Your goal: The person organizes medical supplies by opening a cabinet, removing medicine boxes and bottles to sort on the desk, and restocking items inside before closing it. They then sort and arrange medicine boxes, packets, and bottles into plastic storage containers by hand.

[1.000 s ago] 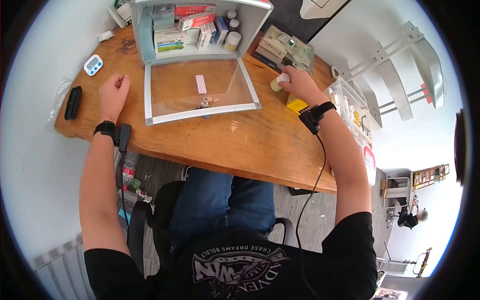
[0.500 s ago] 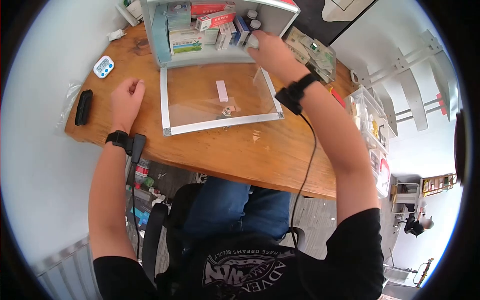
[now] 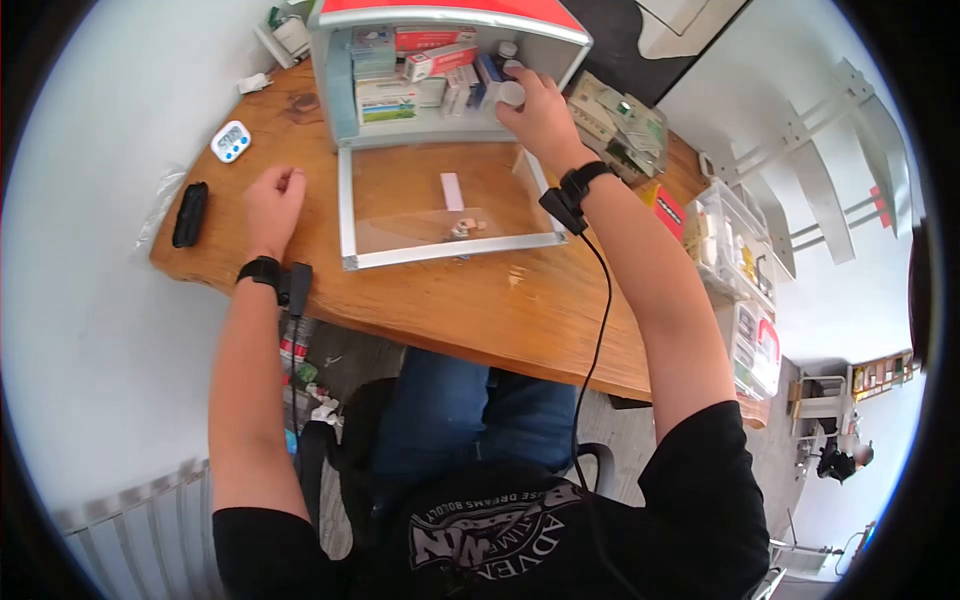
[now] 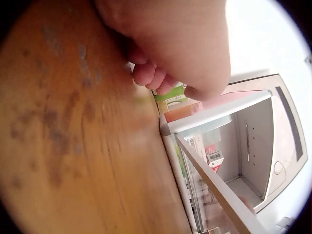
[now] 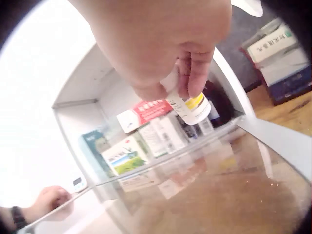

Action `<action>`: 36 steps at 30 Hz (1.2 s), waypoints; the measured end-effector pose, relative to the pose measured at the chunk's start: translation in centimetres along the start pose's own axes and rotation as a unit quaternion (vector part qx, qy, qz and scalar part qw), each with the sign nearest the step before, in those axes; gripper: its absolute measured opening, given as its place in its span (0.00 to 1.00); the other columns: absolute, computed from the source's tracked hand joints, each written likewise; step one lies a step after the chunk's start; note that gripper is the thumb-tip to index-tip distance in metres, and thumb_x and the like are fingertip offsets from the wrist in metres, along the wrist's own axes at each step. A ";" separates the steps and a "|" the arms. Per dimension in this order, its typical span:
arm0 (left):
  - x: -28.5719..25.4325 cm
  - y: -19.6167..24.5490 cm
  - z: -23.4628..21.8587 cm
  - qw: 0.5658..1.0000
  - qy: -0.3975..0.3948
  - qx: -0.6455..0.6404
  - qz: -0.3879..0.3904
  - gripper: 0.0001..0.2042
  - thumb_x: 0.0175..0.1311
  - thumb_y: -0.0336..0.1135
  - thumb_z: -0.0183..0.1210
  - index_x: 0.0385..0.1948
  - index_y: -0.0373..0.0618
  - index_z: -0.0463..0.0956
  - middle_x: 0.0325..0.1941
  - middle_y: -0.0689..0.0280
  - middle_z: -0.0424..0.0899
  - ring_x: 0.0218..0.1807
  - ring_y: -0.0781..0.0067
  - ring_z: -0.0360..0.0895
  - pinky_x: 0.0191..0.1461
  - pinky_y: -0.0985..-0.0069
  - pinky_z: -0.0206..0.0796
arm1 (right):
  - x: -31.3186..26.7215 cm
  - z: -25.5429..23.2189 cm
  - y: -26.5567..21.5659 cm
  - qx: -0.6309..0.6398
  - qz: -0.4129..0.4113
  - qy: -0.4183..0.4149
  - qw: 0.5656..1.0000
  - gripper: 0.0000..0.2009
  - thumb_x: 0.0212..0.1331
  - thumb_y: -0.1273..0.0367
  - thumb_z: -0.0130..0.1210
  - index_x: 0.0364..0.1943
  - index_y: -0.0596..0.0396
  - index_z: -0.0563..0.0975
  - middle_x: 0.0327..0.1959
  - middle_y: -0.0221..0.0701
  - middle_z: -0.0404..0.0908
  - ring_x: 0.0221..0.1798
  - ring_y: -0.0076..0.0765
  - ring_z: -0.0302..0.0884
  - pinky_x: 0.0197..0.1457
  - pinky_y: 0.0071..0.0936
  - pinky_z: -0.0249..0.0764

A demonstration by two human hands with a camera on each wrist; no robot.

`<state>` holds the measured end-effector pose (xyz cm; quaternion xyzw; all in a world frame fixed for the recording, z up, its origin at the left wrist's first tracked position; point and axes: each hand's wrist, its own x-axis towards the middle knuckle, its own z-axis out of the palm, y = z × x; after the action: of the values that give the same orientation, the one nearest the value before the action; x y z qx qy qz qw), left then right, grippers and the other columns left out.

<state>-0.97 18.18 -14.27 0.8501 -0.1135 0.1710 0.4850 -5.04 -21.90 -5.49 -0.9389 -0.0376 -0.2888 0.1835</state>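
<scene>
My right hand pinches a white bottle by its upper part at the opening of a red-topped cabinet. In the right wrist view the bottle shows a yellow label, tilted above the lowered clear door. Boxes stand and lean inside the cabinet, and dark-capped bottles stand behind the hand. My left hand rests on the wooden table left of the door, fingers loosely curled around nothing.
A white timer and a black case lie at the left. Stacked boxes are right of the cabinet, with a red and yellow box and clear bins nearer. A pink strip shows at the door.
My right hand has carried a bottle from the table's right side leftward to the cabinet opening. The left hand stays at rest on the table while the head view has shifted.
</scene>
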 end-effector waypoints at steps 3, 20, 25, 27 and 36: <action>-0.2 -0.2 0.1 0.999 0.015 0.032 -0.005 0.14 0.70 0.39 0.63 0.41 0.33 0.84 0.31 0.55 0.88 0.33 0.65 0.84 0.42 0.69 0.76 | -3.4 -6.7 -3.3 0.062 -0.018 -0.021 0.998 0.23 0.59 0.64 0.66 0.58 0.58 0.81 0.49 0.49 0.83 0.47 0.50 0.87 0.52 0.41 0.83; -0.3 -0.1 0.1 0.999 -0.009 0.038 0.018 0.14 0.71 0.40 0.63 0.41 0.34 0.83 0.31 0.58 0.87 0.33 0.69 0.82 0.43 0.71 0.74 | -11.4 -13.5 6.5 -0.232 0.164 -0.207 0.936 0.20 0.54 0.58 0.68 0.47 0.54 0.80 0.42 0.41 0.88 0.49 0.53 0.85 0.57 0.45 0.77; -0.3 0.2 0.0 0.999 -0.025 0.025 0.007 0.14 0.71 0.39 0.63 0.42 0.33 0.84 0.32 0.58 0.88 0.34 0.70 0.83 0.42 0.72 0.75 | -7.3 -11.6 -2.8 -0.102 -0.070 -0.076 0.989 0.19 0.62 0.62 0.66 0.51 0.58 0.77 0.46 0.49 0.86 0.52 0.60 0.84 0.55 0.46 0.80; 0.1 0.1 -0.1 0.999 -0.037 0.016 0.001 0.14 0.71 0.39 0.63 0.41 0.33 0.83 0.32 0.58 0.88 0.34 0.70 0.83 0.42 0.72 0.75 | -4.9 -7.7 -4.4 -0.042 -0.081 -0.080 0.993 0.18 0.63 0.65 0.64 0.53 0.58 0.77 0.46 0.50 0.86 0.52 0.61 0.83 0.55 0.47 0.81; -0.3 0.7 -0.2 1.000 -0.009 0.003 -0.015 0.12 0.71 0.37 0.63 0.40 0.33 0.84 0.31 0.58 0.88 0.32 0.71 0.83 0.40 0.72 0.75 | 6.3 5.5 -4.0 -0.078 -0.081 -0.017 0.994 0.28 0.65 0.71 0.57 0.72 0.45 0.71 0.62 0.52 0.77 0.60 0.63 0.79 0.62 0.48 0.81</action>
<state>-1.53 18.07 -13.77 0.8547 -0.1051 0.1564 0.4838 2.40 -16.37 -4.96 -0.9489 -0.0939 -0.2891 0.0851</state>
